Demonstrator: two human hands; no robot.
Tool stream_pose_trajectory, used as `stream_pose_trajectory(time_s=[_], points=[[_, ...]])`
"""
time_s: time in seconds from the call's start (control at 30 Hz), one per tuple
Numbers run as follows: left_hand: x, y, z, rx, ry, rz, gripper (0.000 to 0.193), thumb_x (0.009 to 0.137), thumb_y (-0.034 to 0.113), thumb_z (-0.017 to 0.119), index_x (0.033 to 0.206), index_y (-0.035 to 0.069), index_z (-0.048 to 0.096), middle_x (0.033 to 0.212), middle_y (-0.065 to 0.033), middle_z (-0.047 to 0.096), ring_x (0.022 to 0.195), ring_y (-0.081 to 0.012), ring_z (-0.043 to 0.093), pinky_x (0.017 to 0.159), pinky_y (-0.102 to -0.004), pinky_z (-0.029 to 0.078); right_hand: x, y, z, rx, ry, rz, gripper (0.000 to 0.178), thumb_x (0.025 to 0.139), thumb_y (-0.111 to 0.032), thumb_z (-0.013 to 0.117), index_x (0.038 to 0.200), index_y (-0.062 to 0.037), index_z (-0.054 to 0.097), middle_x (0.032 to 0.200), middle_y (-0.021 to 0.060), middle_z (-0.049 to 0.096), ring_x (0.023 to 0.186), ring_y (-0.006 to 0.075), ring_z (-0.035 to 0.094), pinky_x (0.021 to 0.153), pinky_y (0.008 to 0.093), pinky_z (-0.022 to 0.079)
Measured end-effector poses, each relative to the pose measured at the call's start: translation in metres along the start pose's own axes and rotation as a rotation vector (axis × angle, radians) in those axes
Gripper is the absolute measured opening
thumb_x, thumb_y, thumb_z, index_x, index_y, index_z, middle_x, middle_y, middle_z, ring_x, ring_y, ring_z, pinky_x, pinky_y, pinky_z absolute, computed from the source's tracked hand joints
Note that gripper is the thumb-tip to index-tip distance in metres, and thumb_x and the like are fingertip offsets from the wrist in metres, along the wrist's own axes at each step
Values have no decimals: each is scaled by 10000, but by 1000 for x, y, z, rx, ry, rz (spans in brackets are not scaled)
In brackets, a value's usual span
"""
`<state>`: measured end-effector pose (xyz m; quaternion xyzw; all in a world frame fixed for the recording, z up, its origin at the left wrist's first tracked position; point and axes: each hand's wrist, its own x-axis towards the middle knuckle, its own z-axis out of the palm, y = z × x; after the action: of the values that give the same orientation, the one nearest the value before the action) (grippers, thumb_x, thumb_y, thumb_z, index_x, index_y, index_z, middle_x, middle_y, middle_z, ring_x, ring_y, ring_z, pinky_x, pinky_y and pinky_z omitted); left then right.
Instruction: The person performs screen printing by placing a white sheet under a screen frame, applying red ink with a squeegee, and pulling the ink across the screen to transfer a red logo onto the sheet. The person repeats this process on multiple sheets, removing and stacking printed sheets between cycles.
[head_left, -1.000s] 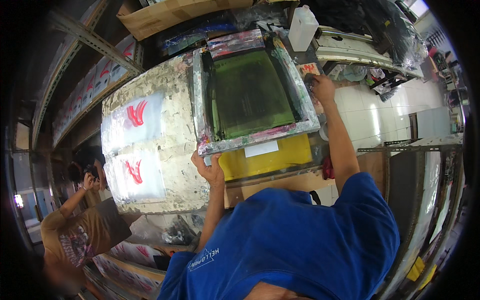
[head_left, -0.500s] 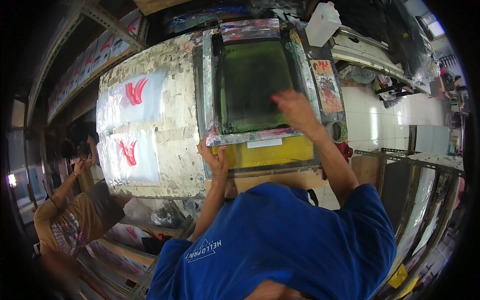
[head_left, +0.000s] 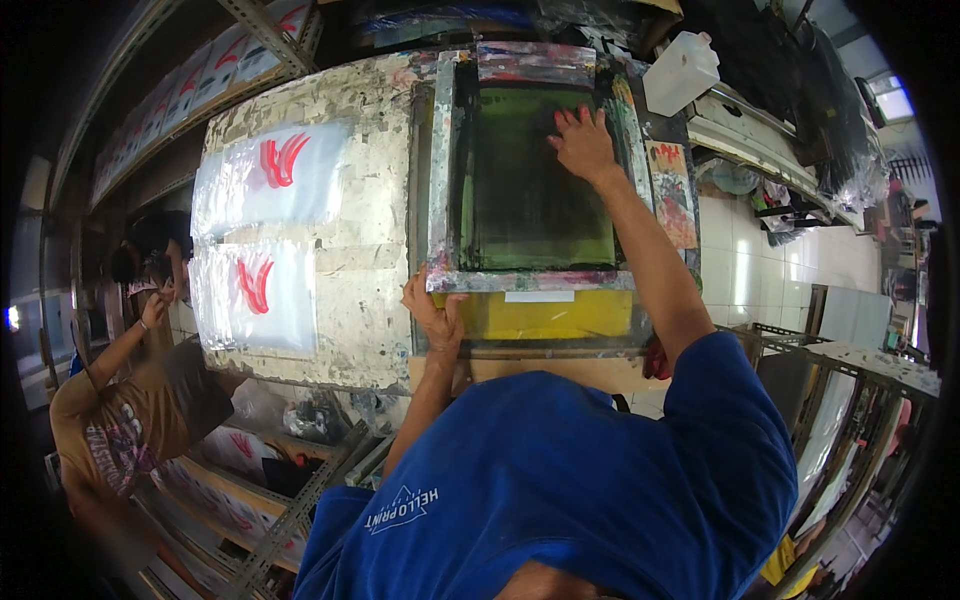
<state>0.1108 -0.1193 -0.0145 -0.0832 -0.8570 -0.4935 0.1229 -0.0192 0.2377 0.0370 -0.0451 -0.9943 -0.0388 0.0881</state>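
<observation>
In front of me lies a screen printing frame, its rails crusted with dried paint, around a dark green mesh. At its near left corner, my left hand is closed on the rail. My right hand is open over the far right part of the mesh, fingers spread and fingertips red. Whether its fingers press on the mesh I cannot tell. A yellow surface shows below the near rail, with a small white strip at that rail.
Two clear sheets with red brush-like marks, a far one and a near one, lie on the worn board at left. A white jug stands far right. A co-worker is at left, beside metal shelving.
My right hand has moved away from me, from the lower right of the mesh to its far right, and its fingers are spread. My left hand stays at the frame corner.
</observation>
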Motion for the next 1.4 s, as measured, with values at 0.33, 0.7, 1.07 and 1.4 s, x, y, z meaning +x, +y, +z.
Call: stream_pose_trajectory(time_s=[0.33, 0.7, 1.07, 1.4], points=[[-1, -6, 1, 0, -3, 11, 715, 853, 373, 740, 1390, -22, 480, 1230, -230, 475, 1169, -388, 426, 1038, -481, 322, -11, 27, -3, 248, 284, 0, 229, 752, -51, 618, 933, -100, 750, 840, 102, 667, 845, 320, 651, 747, 456, 514], [-1, -4, -3, 6, -26, 3, 733, 846, 384, 742, 1392, -24, 472, 1259, -223, 482, 1183, -385, 414, 1051, -486, 302, 26, 93, -65, 384, 850, 184, 167, 785, -73, 652, 915, -127, 743, 841, 103, 679, 808, 303, 650, 734, 404, 533], [-1, -2, -1, -3, -54, -15, 678, 822, 233, 701, 1392, -42, 457, 1253, -235, 504, 1195, -398, 410, 1059, -503, 286, 73, 230, -113, -28, 500, 443, 286, 833, -196, 624, 1082, -117, 740, 1090, 115, 682, 983, 347, 645, 922, 428, 509], [1, 3, -7, 23, -86, 62, 646, 868, 271, 668, 1387, -49, 456, 1286, -217, 515, 1200, -391, 407, 1059, -502, 280, 59, 217, -90, 82, 500, 390, 739, 698, -325, 806, 1344, -67, 556, 1363, 183, 552, 1170, 378, 592, 980, 456, 496]])
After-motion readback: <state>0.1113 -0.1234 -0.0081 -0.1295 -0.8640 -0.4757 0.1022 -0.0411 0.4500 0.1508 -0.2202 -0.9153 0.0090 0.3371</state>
